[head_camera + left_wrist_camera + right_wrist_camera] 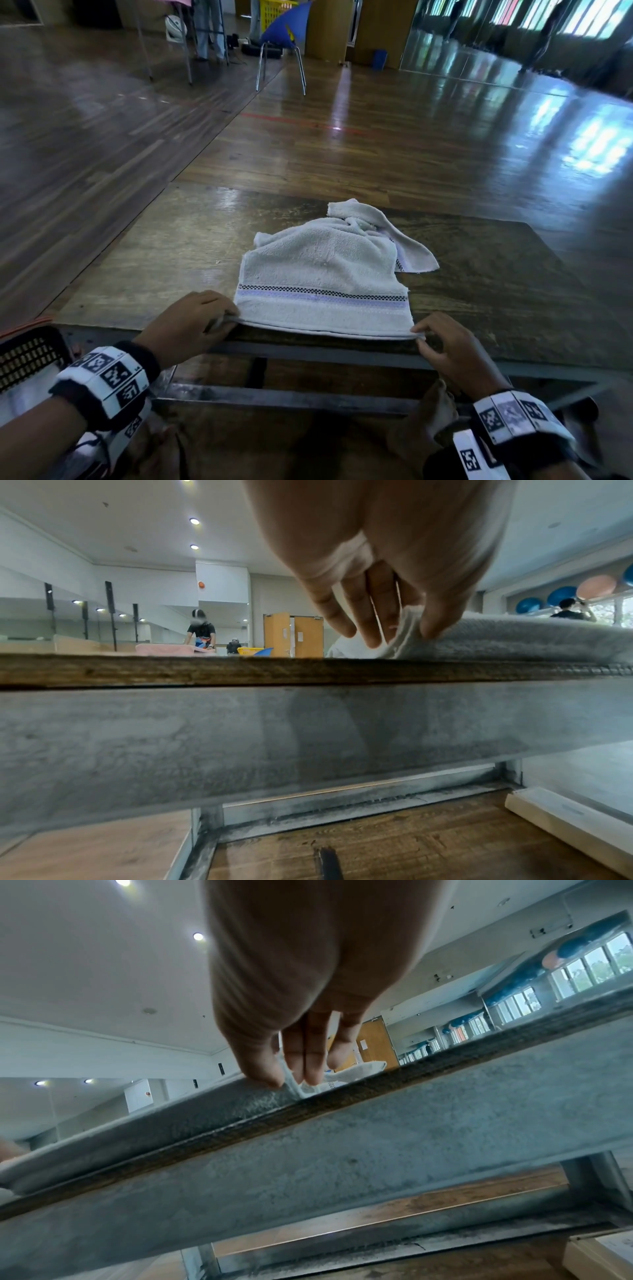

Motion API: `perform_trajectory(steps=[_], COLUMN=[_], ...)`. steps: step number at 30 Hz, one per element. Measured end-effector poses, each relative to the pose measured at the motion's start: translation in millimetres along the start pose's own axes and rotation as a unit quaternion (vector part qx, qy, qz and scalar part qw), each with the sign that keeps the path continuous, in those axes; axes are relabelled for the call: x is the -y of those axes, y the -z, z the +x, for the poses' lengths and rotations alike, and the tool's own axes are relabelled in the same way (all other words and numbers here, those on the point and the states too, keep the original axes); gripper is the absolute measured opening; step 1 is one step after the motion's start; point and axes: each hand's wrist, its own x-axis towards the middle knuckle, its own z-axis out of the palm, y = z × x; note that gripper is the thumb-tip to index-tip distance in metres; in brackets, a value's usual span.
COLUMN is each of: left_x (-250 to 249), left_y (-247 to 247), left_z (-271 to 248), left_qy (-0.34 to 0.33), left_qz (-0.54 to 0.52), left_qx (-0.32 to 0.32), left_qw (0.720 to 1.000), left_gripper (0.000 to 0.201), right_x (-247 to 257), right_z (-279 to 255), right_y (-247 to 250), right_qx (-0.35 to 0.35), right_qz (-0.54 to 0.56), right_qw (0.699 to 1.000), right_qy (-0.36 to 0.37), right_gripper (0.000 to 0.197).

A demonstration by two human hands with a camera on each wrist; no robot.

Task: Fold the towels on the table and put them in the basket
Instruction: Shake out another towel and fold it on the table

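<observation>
While pinched at near corners by left hand [191,322] & right hand [452,346], white towel [322,274] lies between them on worktop [154,260]; checkered/lilac stripe band, far end bunched.

Right hand [301,993] fingers [313,1066] pinching towel [205,1112] corner at table [445,1123] edge

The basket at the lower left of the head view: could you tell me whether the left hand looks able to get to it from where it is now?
Probably yes. The basket sits just beside the left hand, and nothing stands between them, but that hand is pinching the towel at its near corner.
</observation>
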Motion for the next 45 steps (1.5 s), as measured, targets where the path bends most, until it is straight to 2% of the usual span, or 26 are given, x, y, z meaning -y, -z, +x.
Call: perform_trajectory(steps=[1,5,8,11,14,18,21,24,26,28,32,35,37,39,42,43,45], left_x=[0.2,-10.5,-29.6,-50.7,-63.3,-69.9,-78.2,-83.3,-82.5,-77.1,-54.6,-37.9,-24.3,-11.2,-0.8,1.2,3.6], left_y=[0.4,13.5,32.2,53.3,74.2,106.3,133.1,154.8,164.2,167.7,160.8,144.9,127.2,104.7,69.6,59.3,42.7], left_z=[0.6,4.1,2.6,0.2,-0.7,1.3,11.0,30.3,45.7,59.4,76.3,79.2,72.8,59.2,31.5,22.5,6.4], left_qy=[0.013,0.075,0.092,0.105,0.122,0.099,0.053,0.017,0.012,0.026,0.033,0.018,0.019,0.013,-0.003,-0.010,-0.017], left_qz=[-0.011,-0.090,-0.155,-0.239,-0.263,-0.252,-0.248,-0.200,-0.136,-0.090,-0.037,0.018,0.077,0.142,0.197,0.205,0.211], left_qx=[-0.010,-0.087,-0.171,-0.256,-0.279,-0.295,-0.308,-0.303,-0.305,-0.298,-0.291,-0.312,-0.290,-0.203,-0.047,-0.021,0.007], left_qw=[1.000,0.989,0.969,0.931,0.916,0.916,0.917,0.932,0.942,0.950,0.955,0.950,0.954,0.969,0.979,0.978,0.977], left_gripper=[0.013,0.027,0.021,0.015,0.011,0.016,0.011,0.016,0.021,0.018,0.019,0.008,0.012,0.019,0.007,0.007,0.017], right_x=[1.9,13.4,31.3,52.7,67.4,82.4,92.1,92.4,86.6,80.5,76.9,72.0,64.3,53.3,36.0,31.8,25.9], right_z=[0.3,2.1,3.6,7.6,16.5,29.6,42.9,68.2,87.5,104.7,125.8,126.1,117.7,101.9,68.1,55.0,30.5], right_y=[-0.1,11.3,31.9,61.6,94.4,135.7,158.8,169.3,170.8,169.0,154.6,131.5,109.1,83.0,44.1,32.4,11.2], right_qx=[-0.007,-0.056,-0.099,-0.107,-0.073,-0.061,-0.097,-0.133,-0.146,-0.156,-0.178,-0.220,-0.219,-0.184,-0.100,-0.068,-0.018], right_qz=[0.018,0.166,0.235,0.277,0.289,0.240,0.237,0.207,0.182,0.157,0.086,0.063,0.047,0.025,-0.022,-0.038,-0.065], right_qw=[1.000,0.980,0.962,0.952,0.953,0.968,0.967,0.969,0.972,0.975,0.980,0.973,0.974,0.983,0.994,0.996,0.996], right_qy=[-0.005,-0.100,-0.093,-0.071,-0.063,-0.026,-0.003,0.008,0.006,-0.002,-0.024,-0.025,-0.019,-0.008,0.029,0.040,0.056], right_gripper=[0.038,0.034,0.033,0.033,0.028,0.021,0.019,0.018,0.028,0.031,0.013,0.010,0.011,0.012,0.016,0.018,0.021])
